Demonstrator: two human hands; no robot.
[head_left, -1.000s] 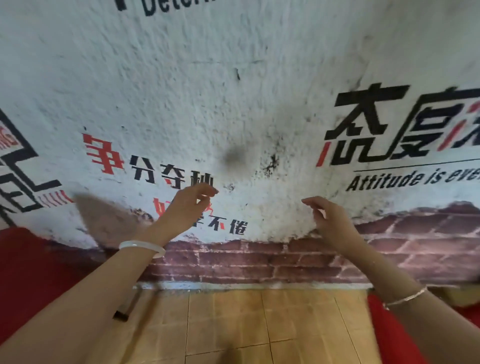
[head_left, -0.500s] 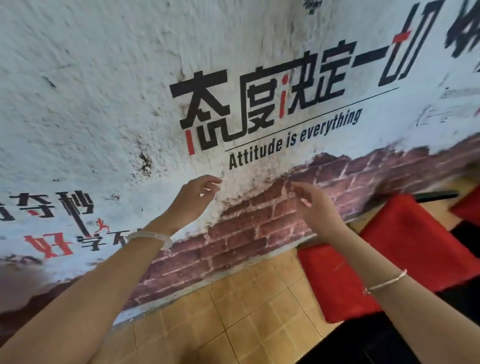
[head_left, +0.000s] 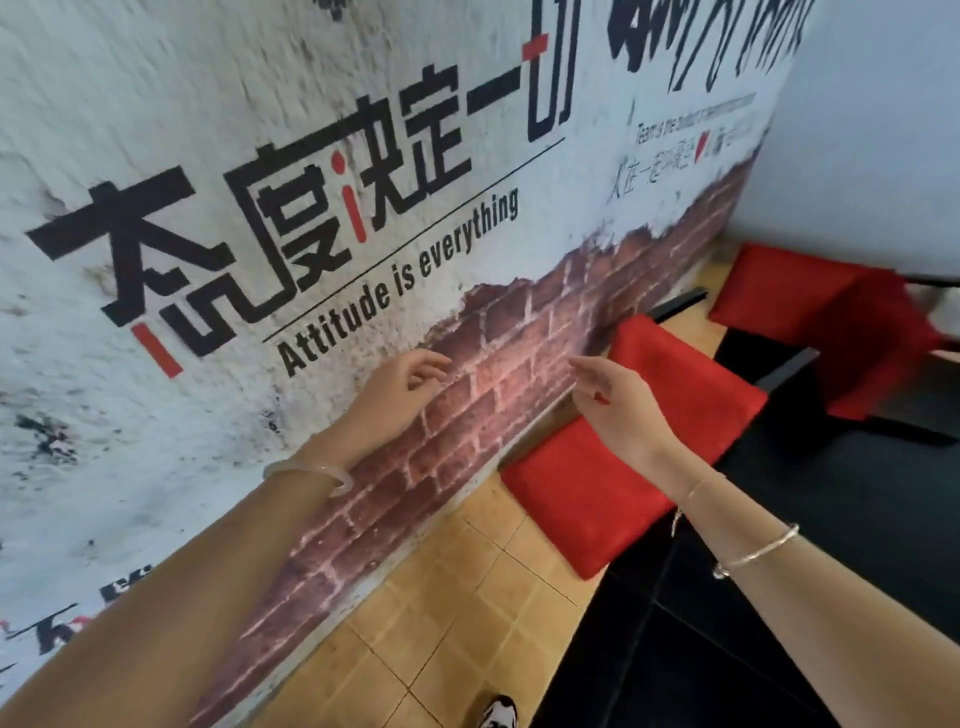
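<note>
Right now both my hands are raised in front of the wall (head_left: 260, 104) and neither grasps anything. My left hand (head_left: 400, 395) hangs with its fingers loosely curled and apart, its tips in front of the upper edge of the bricks (head_left: 498, 353), the printed band that runs along the foot of the wall. I cannot tell whether the fingertips touch the surface or stop just short of it. My right hand (head_left: 618, 405) is relaxed too, palm turned toward the left one, fingers slightly bent. There is a small red spot by its thumb, perhaps a painted nail, but it is too blurred to say.

The two hands are near each other with bare brick print between them. Above the left hand, black lettering reads "Attitude is everything" under a slogan (head_left: 332, 176) in large characters. A red cushion (head_left: 623, 483) lies against the bricks, below and behind my right hand. A second red seat (head_left: 789, 291) sits farther along, near the corner.

A pale bangle (head_left: 311, 470) circles my left wrist and a thin bracelet (head_left: 758, 551) my right forearm. Tan tiles (head_left: 457, 623) cover the floor, and the toe of a shoe (head_left: 500, 712) shows at the bottom edge.
</note>
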